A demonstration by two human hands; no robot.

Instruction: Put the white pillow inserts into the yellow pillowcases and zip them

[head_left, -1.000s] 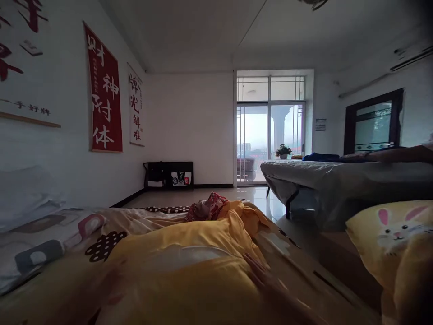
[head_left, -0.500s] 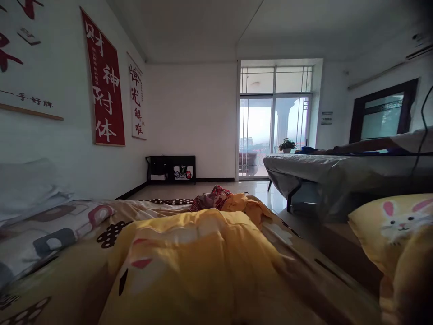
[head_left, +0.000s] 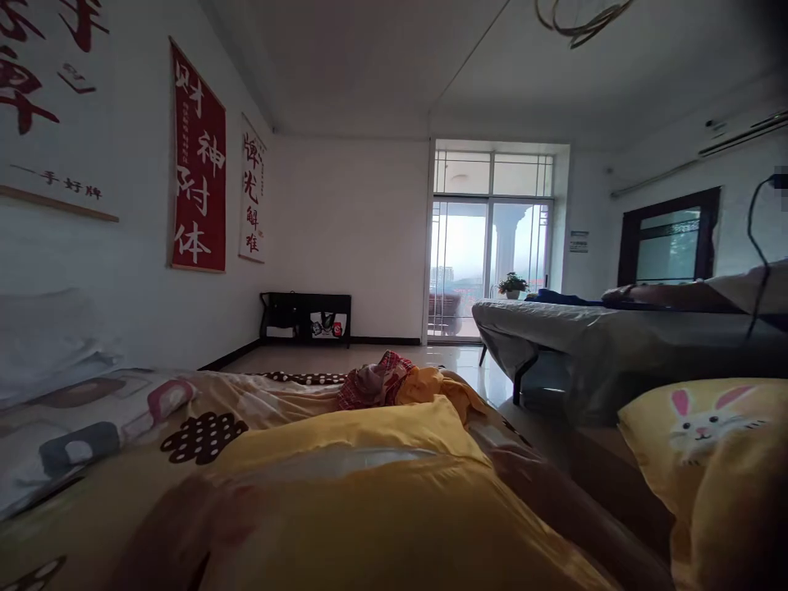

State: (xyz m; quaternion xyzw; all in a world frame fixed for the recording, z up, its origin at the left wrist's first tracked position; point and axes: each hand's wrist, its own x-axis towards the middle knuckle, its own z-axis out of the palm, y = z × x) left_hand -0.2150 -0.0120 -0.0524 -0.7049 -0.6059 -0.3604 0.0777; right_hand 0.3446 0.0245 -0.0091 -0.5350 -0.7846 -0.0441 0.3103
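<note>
A yellow pillow (head_left: 382,509) fills the near middle of the bed, with a pale strip showing between its folds. At its left edge a brownish, motion-smeared shape appears to be my left hand (head_left: 185,525); its fingers cannot be made out. Along the pillow's right side runs another brown smear, apparently my right hand and arm (head_left: 554,492), equally blurred. Whether either one grips the cloth cannot be told. Just beyond the pillow lie a crumpled red plaid cloth (head_left: 377,382) and an orange-yellow cloth (head_left: 428,384).
The patterned bed sheet (head_left: 271,390) spreads beneath, with a patterned pillow (head_left: 92,427) at left. A yellow rabbit-print pillow (head_left: 689,435) stands at right. Behind it is a plastic-covered table (head_left: 554,324), a person's arm (head_left: 671,294) resting on top. A black shelf (head_left: 308,316) stands by the far wall.
The view has tilted up slightly and turned right. The yellow pillow's far edge has changed shape, folding into a raised corner, and the smears beside it have shifted.
</note>
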